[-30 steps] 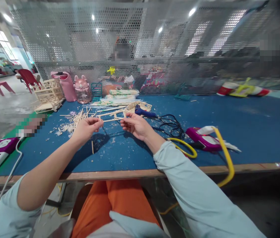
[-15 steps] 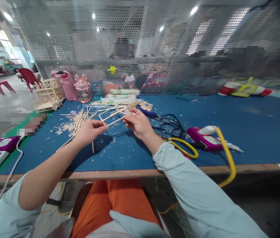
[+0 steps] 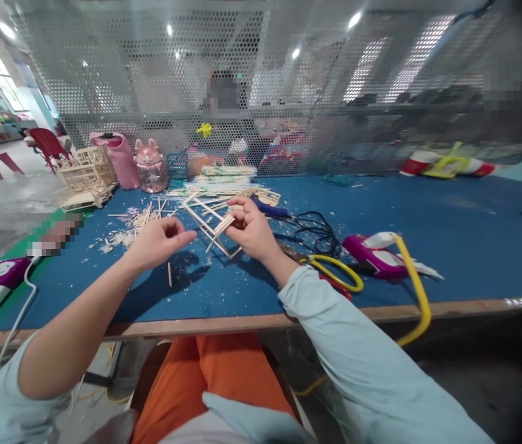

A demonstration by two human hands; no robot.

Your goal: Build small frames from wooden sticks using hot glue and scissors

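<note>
A small open frame of thin wooden sticks (image 3: pixel 217 230) hangs tilted above the blue table, held at its right side between the thumb and fingers of my right hand (image 3: pixel 250 229). Just left of the frame is my left hand (image 3: pixel 161 240), touching nothing, with a gap between its curved fingers and thumb. One short stick (image 3: pixel 169 274) lies on the table below my left hand. Behind that hand is a pile of loose sticks and shavings (image 3: pixel 143 221).
Across the blue table (image 3: pixel 409 216) stand a pink bottle (image 3: pixel 123 161), a clear pink jar (image 3: pixel 150 169) and a wooden model (image 3: pixel 87 176). Blue-handled pliers (image 3: pixel 273 209), black cable, yellow-handled scissors (image 3: pixel 337 271) and a purple device (image 3: pixel 376 259) lie right of my hands.
My left hand has let go of the stick frame and moved slightly left. The frame has been turned in my right hand and now tilts differently. The camera view has shifted slightly.
</note>
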